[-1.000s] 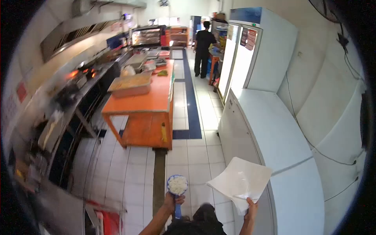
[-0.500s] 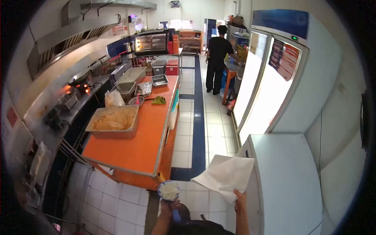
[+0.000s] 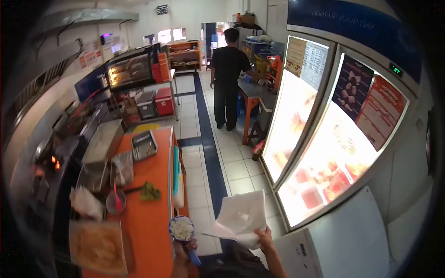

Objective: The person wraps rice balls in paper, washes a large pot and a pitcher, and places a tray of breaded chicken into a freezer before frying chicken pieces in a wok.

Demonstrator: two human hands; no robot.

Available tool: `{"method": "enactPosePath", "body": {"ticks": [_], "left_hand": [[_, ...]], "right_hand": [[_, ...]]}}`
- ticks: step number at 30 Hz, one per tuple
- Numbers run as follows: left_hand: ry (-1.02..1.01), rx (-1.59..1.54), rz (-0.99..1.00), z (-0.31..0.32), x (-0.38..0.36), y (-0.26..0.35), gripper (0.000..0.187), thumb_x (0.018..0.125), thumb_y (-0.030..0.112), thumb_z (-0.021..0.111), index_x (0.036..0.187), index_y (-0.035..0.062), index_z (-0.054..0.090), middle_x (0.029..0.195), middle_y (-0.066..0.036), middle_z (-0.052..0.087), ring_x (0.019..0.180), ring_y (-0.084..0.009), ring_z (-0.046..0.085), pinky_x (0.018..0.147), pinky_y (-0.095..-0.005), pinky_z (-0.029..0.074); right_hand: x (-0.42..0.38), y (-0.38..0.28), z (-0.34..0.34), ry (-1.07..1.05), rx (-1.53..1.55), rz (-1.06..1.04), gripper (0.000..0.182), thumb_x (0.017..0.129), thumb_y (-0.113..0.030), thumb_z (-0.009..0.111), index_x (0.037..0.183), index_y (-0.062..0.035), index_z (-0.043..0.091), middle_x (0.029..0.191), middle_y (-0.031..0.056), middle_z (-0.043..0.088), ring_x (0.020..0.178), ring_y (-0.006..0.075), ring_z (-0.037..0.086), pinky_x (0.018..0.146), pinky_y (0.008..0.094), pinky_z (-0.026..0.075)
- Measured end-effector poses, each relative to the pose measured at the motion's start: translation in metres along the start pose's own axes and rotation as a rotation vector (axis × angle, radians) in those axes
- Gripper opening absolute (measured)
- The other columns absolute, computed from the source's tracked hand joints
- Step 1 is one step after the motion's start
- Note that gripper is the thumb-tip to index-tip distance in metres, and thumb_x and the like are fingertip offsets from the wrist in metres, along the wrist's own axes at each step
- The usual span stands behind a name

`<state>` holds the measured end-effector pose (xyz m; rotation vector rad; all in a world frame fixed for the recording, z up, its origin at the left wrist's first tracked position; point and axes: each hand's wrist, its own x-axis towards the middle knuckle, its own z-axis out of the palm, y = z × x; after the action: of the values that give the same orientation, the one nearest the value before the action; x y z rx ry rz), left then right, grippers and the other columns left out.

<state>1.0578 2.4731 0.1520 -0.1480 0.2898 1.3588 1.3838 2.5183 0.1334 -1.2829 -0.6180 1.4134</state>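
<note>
My left hand [image 3: 183, 250] is closed around a small blue-rimmed bowl [image 3: 170, 230] of white rice [image 3: 182, 228], held near the orange table's right edge. A blue handle [image 3: 194, 257] sticks out below the bowl by the same hand; how it joins or sits with the bowl is hidden. To the right, my right hand [image 3: 265, 239] pinches a sheet of white paper [image 3: 243, 213] by its lower right edge. The sheet is loosely bent and hangs over the tiled floor, apart from the bowl.
The orange table [image 3: 150, 231] bears a large food tray [image 3: 124, 245], a metal tray [image 3: 144, 146] and a green cloth [image 3: 150, 191]. A lit glass-door fridge [image 3: 303, 116] and a white chest [image 3: 352, 231] line the right. Ahead, a person in black [image 3: 226, 83] stands at a side table.
My view has moved forward along the table and turned right, so the fridge looks larger. Both hands still hold the bowl and the paper; the sheet's left corner now droops lower.
</note>
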Motion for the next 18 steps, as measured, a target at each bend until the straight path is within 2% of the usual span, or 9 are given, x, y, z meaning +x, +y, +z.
{"method": "enactPosePath", "body": {"ticks": [2,4,5,6,7,9,12,16,18], "left_hand": [[0.012,0.170,0.054,0.038,0.076,0.029,0.034,0.086,0.040,0.042,0.097,0.0076,0.045,0.067,-0.003,0.039,0.048,-0.0096,0.030,0.045,-0.0235,0.027],[-0.054,0.109,0.000,0.059,0.149,0.057,0.035,0.090,0.038,0.038,0.101,0.0060,0.043,0.069,-0.004,0.038,0.048,-0.0090,0.032,0.045,-0.0235,0.029],[-0.113,0.041,-0.044,0.066,0.188,0.071,0.035,0.094,0.037,0.033,0.105,0.0044,0.042,0.071,-0.004,0.037,0.048,-0.0085,0.033,0.044,-0.0235,0.032],[-0.009,0.099,-0.040,0.064,0.225,0.088,0.040,0.085,0.046,0.043,0.096,0.0078,0.044,0.067,-0.003,0.037,0.048,-0.0108,0.028,0.044,-0.0249,0.025],[-0.008,0.089,-0.019,0.065,0.256,0.099,0.040,0.085,0.046,0.043,0.096,0.0078,0.044,0.067,-0.003,0.037,0.048,-0.0108,0.028,0.044,-0.0249,0.025],[-0.149,-0.248,-0.174,0.092,0.312,0.115,0.036,0.086,0.043,0.043,0.093,0.0076,0.045,0.066,-0.004,0.038,0.048,-0.0110,0.028,0.045,-0.0252,0.025],[0.013,-0.097,0.005,0.142,0.391,0.149,0.031,0.088,0.038,0.042,0.089,0.0069,0.045,0.067,-0.005,0.040,0.049,-0.0119,0.030,0.046,-0.0254,0.027],[-0.069,-0.300,0.062,0.146,0.506,0.197,0.031,0.090,0.036,0.039,0.091,0.0065,0.047,0.068,-0.007,0.042,0.050,-0.0128,0.034,0.045,-0.0248,0.028],[-0.141,-0.313,0.123,0.168,0.568,0.230,0.042,0.088,0.044,0.041,0.101,0.0047,0.046,0.073,-0.007,0.042,0.048,-0.0095,0.034,0.045,-0.0229,0.032]], "right_hand": [[0.062,-0.010,0.039,-0.006,0.006,0.024,0.047,0.072,-0.002,0.064,0.115,0.0021,0.048,0.101,0.0107,0.058,0.088,0.0217,0.058,0.077,0.0346,0.048],[0.142,-0.011,0.068,-0.025,-0.054,0.021,0.044,0.073,0.001,0.060,0.115,0.0032,0.049,0.101,0.0112,0.059,0.089,0.0219,0.058,0.081,0.0344,0.047],[0.183,-0.013,0.089,-0.037,-0.074,-0.047,0.045,0.074,-0.002,0.055,0.119,0.0024,0.050,0.101,0.0110,0.059,0.087,0.0202,0.058,0.075,0.0322,0.048],[0.220,-0.018,0.107,-0.056,-0.086,-0.014,0.046,0.073,-0.002,0.054,0.119,0.0028,0.050,0.102,0.0113,0.059,0.089,0.0207,0.058,0.077,0.0322,0.047],[0.258,-0.026,0.123,-0.081,-0.104,0.022,0.047,0.073,-0.001,0.054,0.119,0.0032,0.050,0.103,0.0115,0.059,0.090,0.0213,0.058,0.079,0.0323,0.047],[0.342,-0.039,0.160,-0.135,-0.151,-0.008,0.045,0.072,0.000,0.055,0.117,0.0036,0.050,0.102,0.0115,0.060,0.090,0.0216,0.058,0.080,0.0330,0.046],[0.453,-0.079,0.238,-0.274,-0.226,-0.043,0.044,0.071,-0.001,0.054,0.114,0.0043,0.051,0.100,0.0114,0.060,0.089,0.0218,0.058,0.082,0.0336,0.046],[0.596,-0.113,0.326,-0.394,-0.337,-0.081,0.042,0.072,-0.006,0.053,0.112,0.0033,0.052,0.101,0.0099,0.059,0.091,0.0190,0.056,0.082,0.0314,0.045],[0.662,-0.124,0.371,-0.410,-0.356,-0.104,0.041,0.071,-0.012,0.055,0.109,0.0035,0.053,0.099,0.0089,0.059,0.090,0.0181,0.055,0.080,0.0308,0.045]]}}
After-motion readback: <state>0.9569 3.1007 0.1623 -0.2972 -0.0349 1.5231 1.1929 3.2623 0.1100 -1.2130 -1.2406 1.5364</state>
